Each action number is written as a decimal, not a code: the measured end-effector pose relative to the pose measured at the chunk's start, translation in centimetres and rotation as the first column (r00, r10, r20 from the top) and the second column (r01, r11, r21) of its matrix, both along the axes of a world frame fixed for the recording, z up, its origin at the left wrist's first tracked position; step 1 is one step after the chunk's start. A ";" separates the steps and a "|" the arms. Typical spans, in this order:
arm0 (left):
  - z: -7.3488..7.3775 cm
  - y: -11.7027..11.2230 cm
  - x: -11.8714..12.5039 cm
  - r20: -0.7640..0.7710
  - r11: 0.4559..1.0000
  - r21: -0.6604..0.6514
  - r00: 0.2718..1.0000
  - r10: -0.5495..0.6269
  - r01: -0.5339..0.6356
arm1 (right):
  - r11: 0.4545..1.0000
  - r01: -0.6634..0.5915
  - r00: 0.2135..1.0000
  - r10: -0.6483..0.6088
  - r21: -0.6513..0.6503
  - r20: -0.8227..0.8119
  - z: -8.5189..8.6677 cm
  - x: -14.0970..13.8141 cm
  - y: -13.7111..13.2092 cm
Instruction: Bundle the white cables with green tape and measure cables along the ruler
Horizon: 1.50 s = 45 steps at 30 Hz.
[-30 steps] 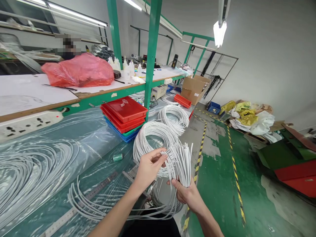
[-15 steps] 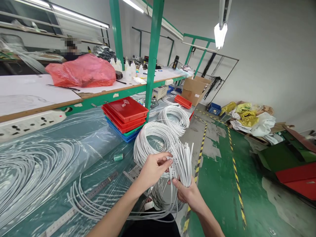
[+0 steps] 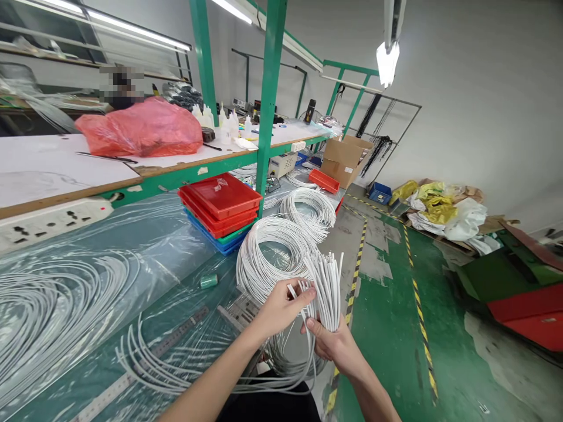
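Note:
A thick bundle of white cables (image 3: 328, 287) stands upright with its cut ends pointing up, gripped low down by my right hand (image 3: 331, 343). My left hand (image 3: 288, 302) is closed at the bundle's left side, pinching a few cable ends between thumb and fingers. The lengths hang below my hands in a loop, and some trail left over the table to loose ends (image 3: 136, 351). Just beyond my hands lies a large coil of white cable (image 3: 255, 252), with a second coil (image 3: 325, 208) behind it.
Left of my arms are a steel ruler (image 3: 114, 387), a green tape roll (image 3: 209, 281) and more looped cables (image 3: 53, 310). Stacked red trays (image 3: 220, 196) sit by a green post (image 3: 267, 111). A red plastic bag (image 3: 141, 129) rests on the shelf. A person sits at the far left.
My left hand has shifted slightly right and down against the bundle, and a cable end now sticks out left of its fingers. My right hand keeps its grip.

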<state>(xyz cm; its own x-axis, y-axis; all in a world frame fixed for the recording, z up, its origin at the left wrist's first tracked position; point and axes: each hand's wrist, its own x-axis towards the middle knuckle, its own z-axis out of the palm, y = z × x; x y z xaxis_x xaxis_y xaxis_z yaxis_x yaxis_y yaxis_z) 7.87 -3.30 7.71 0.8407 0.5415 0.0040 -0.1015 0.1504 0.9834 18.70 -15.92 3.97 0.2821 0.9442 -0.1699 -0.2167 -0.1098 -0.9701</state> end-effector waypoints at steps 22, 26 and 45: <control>0.2 -0.2 2.3 0.007 0.987 0.071 0.990 -0.144 0.143 | 0.999 -0.035 0.993 0.036 0.016 -0.112 0.7 0.2 -0.1; 0.4 0.3 1.8 -0.115 0.951 0.294 0.991 -0.061 0.092 | 1.000 -0.009 0.994 0.010 0.010 -0.109 0.0 0.1 0.1; 3.2 1.5 4.2 -0.109 0.670 0.708 0.903 0.416 -0.223 | 0.998 -0.055 0.986 0.055 -0.007 0.160 -0.2 0.6 1.6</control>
<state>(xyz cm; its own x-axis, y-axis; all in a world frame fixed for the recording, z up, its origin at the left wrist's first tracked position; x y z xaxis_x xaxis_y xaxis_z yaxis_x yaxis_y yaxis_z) 12.06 -1.78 10.86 0.6397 0.7099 0.2946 0.2364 -0.5465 0.8034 19.29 -14.28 3.81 0.2535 0.9586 -0.1294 -0.0527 -0.1199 -0.9914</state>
